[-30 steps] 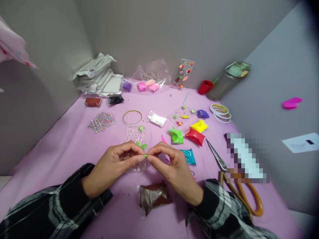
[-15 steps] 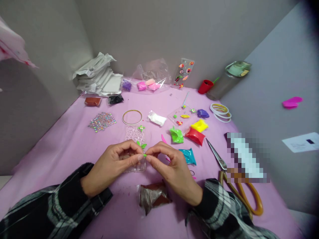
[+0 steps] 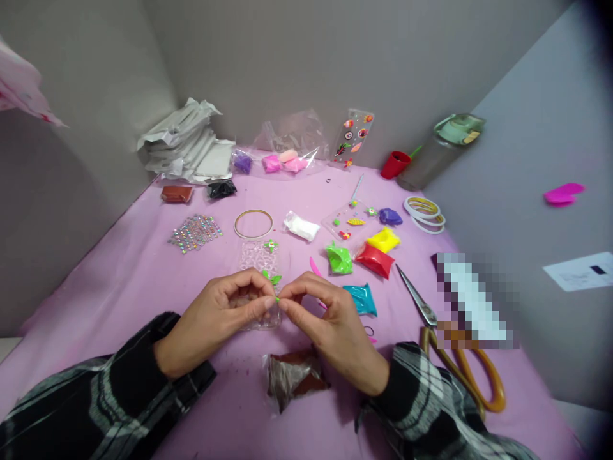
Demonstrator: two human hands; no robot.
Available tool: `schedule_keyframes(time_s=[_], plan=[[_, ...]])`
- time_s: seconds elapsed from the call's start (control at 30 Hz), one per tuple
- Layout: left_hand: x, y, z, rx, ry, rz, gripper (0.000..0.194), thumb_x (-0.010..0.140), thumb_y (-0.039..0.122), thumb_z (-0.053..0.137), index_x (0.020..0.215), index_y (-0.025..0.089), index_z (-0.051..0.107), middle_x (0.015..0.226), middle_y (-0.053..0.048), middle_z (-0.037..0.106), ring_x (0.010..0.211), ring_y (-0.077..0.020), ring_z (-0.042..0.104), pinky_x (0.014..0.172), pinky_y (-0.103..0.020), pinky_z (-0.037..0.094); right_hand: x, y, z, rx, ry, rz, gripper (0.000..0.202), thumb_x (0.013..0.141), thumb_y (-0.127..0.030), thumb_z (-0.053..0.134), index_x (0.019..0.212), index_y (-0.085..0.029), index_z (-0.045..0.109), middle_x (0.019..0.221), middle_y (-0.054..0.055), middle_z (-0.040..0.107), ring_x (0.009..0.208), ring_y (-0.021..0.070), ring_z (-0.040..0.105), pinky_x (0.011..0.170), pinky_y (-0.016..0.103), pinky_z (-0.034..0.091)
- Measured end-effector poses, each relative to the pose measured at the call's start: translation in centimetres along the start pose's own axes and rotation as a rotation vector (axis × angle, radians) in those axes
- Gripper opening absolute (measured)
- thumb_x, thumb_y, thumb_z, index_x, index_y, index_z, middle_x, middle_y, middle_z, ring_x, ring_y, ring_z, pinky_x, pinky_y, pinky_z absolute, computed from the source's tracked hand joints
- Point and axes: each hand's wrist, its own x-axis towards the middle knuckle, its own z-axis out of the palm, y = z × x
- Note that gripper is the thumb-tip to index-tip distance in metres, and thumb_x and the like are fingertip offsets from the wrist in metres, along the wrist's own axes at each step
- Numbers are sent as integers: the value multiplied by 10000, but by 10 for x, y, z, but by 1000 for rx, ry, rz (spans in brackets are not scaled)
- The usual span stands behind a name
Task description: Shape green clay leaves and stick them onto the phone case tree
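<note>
A tiny bit of bright green clay (image 3: pixel 277 299) shows between the fingertips of both hands. My left hand (image 3: pixel 223 306) pinches it from one side and my right hand (image 3: pixel 330 319) from the other, thumbs and forefingers closed. Under my left fingers lies a clear patterned phone case (image 3: pixel 251 259), its lower part partly covered. On the case sit a small flower (image 3: pixel 271 245) and green clay leaves (image 3: pixel 272 277). A brown clay packet (image 3: pixel 301 374) rests in front of my hands. Beyond my right hand is an opened green clay packet (image 3: pixel 340 259).
Large scissors (image 3: pixel 424 303) lie at the right. Red (image 3: pixel 376 260), yellow (image 3: pixel 383 240) and teal (image 3: pixel 361 299) clay packets lie nearer the middle. A bangle (image 3: pixel 253 223) and rhinestones (image 3: pixel 196 234) are at the left. A bottle (image 3: pixel 438 153) stands at the back right.
Slightly less of the green clay shows between my fingertips. Both hands keep nearly the same place and pinch; the view has shifted very slightly.
</note>
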Motion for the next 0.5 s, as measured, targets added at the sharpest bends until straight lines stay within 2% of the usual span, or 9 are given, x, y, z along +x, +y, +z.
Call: schedule_keyframes(time_s=[0.33,0.5], plan=[[0,-3,-1,3,-8,6,179,879,327,669,788,179,628,726,26,581,681,-124,542,648,-231,455,-1,0,1,4,-9,-13,35,905,-189,686,891,-217,701,838,-6,688,796,143,631,753,298,494],[-1,-2,-2,-30,-26,-8,171,882,318,673,796,177,629,714,27,594,661,-116,557,647,-230,470,-2,1,1,-104,16,-122,44,899,-186,698,927,-219,691,840,1,689,819,163,624,787,334,484]])
